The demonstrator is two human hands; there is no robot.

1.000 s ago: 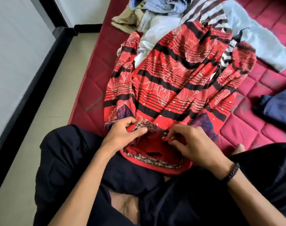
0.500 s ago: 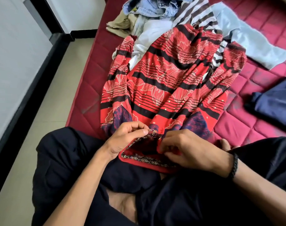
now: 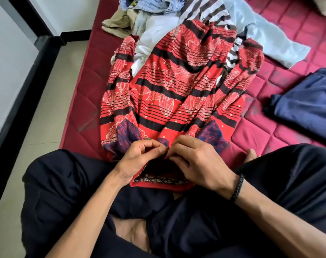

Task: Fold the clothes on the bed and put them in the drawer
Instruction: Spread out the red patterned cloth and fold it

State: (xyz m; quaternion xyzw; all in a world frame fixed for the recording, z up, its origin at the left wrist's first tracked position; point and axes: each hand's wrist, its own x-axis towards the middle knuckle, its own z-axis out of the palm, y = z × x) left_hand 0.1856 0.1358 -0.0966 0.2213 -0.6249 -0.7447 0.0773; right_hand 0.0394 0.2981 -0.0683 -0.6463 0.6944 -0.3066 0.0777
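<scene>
The red shirt (image 3: 179, 86) lies spread along the bed (image 3: 296, 45), its body running away from me and its collar end draped over my lap. Both sleeves trail down its sides, each ending in a dark blue patch near my knees. My left hand (image 3: 140, 161) and right hand (image 3: 199, 164) meet at the shirt's near end, just above the patterned collar band (image 3: 158, 181). The fingers (image 3: 154, 148) of my left hand are curled and pinching the fabric at the front opening; the right fingers, curled too, pinch the same spot from the other side, so the fingertips almost touch. Whether a button sits between them I cannot tell. A black bracelet (image 3: 238, 187) circles my right wrist.

Beyond the shirt's far end sits a heap of clothes (image 3: 151, 19): denim, khaki, white and striped pieces, partly under the shirt. A pale blue garment (image 3: 266, 36) stretches off to the right, and a navy garment (image 3: 307, 103) lies near the right edge, apart from the shirt. The floor (image 3: 37, 118) runs along the bed's left side
</scene>
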